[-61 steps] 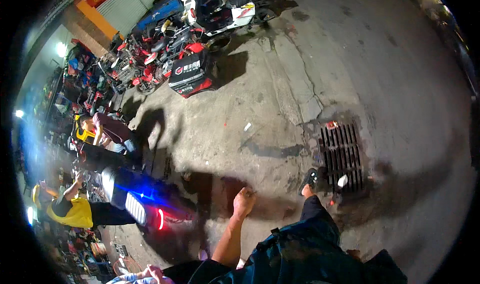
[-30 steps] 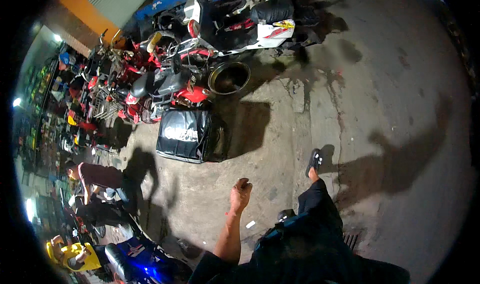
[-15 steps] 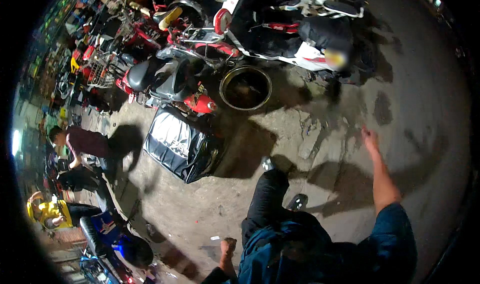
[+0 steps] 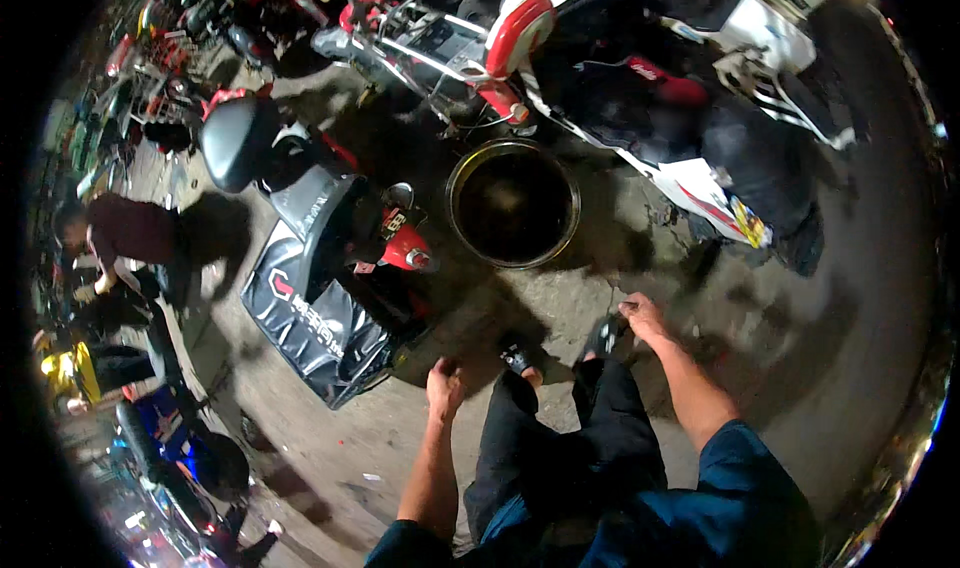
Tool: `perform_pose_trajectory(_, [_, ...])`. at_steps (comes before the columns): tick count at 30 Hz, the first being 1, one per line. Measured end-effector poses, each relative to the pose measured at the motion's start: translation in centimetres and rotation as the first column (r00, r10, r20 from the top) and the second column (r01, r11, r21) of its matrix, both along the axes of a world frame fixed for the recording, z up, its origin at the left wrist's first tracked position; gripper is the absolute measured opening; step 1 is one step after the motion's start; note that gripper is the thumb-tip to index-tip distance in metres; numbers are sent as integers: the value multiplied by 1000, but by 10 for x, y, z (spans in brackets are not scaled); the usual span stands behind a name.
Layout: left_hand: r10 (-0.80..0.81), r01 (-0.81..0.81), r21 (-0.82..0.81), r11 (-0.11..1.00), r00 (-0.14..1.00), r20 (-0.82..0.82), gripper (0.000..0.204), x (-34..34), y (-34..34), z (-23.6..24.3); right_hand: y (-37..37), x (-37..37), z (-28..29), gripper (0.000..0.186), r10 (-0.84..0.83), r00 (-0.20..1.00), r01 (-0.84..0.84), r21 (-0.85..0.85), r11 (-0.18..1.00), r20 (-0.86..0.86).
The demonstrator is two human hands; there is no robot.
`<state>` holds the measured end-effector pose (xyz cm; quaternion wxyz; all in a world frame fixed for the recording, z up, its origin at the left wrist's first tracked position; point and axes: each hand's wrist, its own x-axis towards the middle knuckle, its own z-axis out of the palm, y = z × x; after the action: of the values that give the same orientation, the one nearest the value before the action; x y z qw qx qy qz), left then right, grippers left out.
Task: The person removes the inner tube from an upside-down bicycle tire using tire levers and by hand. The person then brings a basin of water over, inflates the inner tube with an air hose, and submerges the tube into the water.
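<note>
My left hand [image 4: 445, 388] hangs over the ground left of my legs, fingers curled into a fist. My right hand [image 4: 644, 316] is above my right shoe [image 4: 604, 335], fingers bent inward. Whether either closed hand holds anything small is hidden. Ahead of my feet stands a wide round basin [image 4: 576, 223] with a shiny rim and dark contents, apart from both hands. Left of it is a parked scooter [image 4: 318, 200] with a grey seat and red tail. A black delivery box [image 4: 320, 333] with white marks lies nearest my left hand.
A white and red scooter [image 4: 700, 183] with a dark seat stands beyond the basin at the right. More bikes [image 4: 420, 48] crowd the far side. At the left are a person in a dark red shirt [image 4: 130, 228], one in yellow [image 4: 72, 368], and a blue motorbike [image 4: 170, 428].
I have come closer to the basin and scooters. My left hand has risen farther into view; my right hand has swung inward, its outstretched finger now bent.
</note>
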<state>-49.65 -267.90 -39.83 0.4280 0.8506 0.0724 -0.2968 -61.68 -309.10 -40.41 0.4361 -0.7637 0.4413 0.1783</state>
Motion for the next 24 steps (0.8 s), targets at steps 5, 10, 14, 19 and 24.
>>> perform_pose_trajectory(5, [36,-40,104,994,999,36,38,45,-82,-52,-59,66,-67,28,220,974,-222,-46,974,-44])
perform_pose_trajectory(10, [314,-313,36,949,932,-182,38,80,-155,-113,-164,95,-228,30,26,991,-30,29,999,128])
perform_pose_trajectory(14, [526,-534,-116,838,846,-92,30,105,-179,-199,-175,196,-215,40,234,972,-234,-144,962,-18])
perform_pose_trajectory(19, [503,-503,-18,864,862,62,27,142,-161,-327,-179,280,-315,60,137,988,-116,-257,959,68])
perform_pose_trajectory(24, [730,-704,-208,679,678,87,33,190,-169,-376,-191,333,-404,54,-200,956,169,152,974,215])
